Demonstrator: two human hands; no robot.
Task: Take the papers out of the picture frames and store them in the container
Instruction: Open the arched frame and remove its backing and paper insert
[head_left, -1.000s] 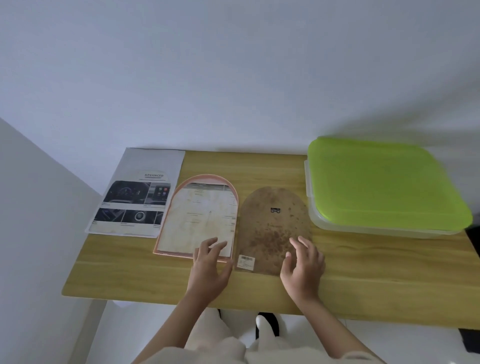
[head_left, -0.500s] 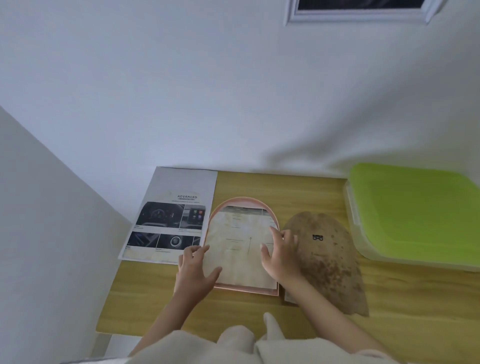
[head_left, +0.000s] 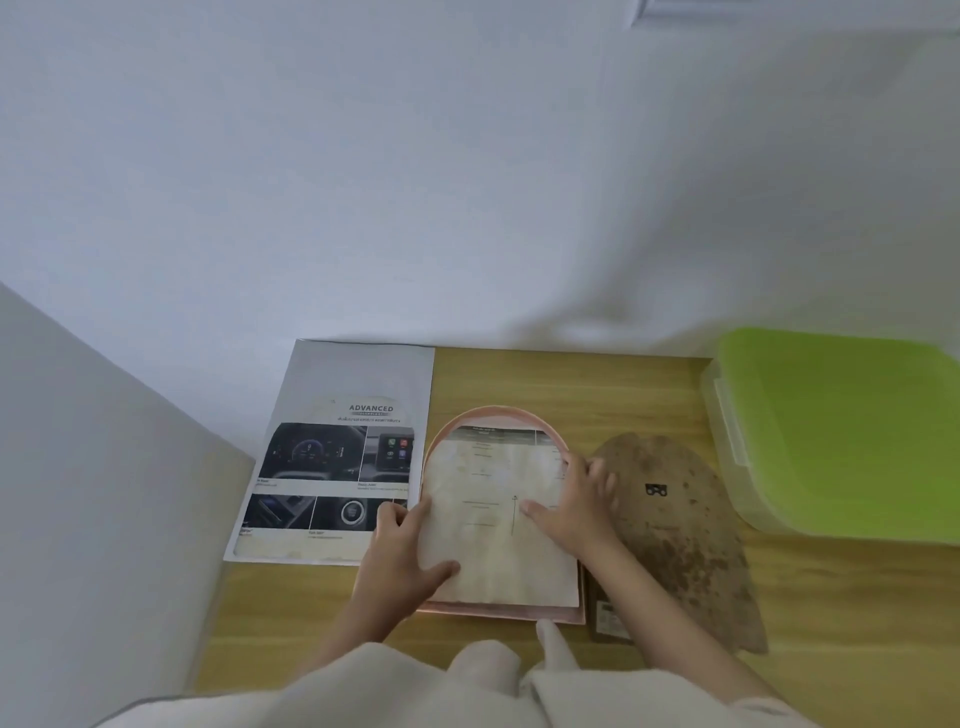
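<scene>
Thin, limp paper lies in the pink arched frame; your left hand and right hand rest spread on its side edges. Lift gently there; it probably creases easily. Beyond, the green-lidded container waits closed.

Wooden table against a white wall

The light wooden table fills the lower half of the frame. From left to right on it lie a printed car brochure, an arched pink picture frame holding a pale paper, a stained brown arched backing board, and a clear container with a green lid at the right edge.
</scene>
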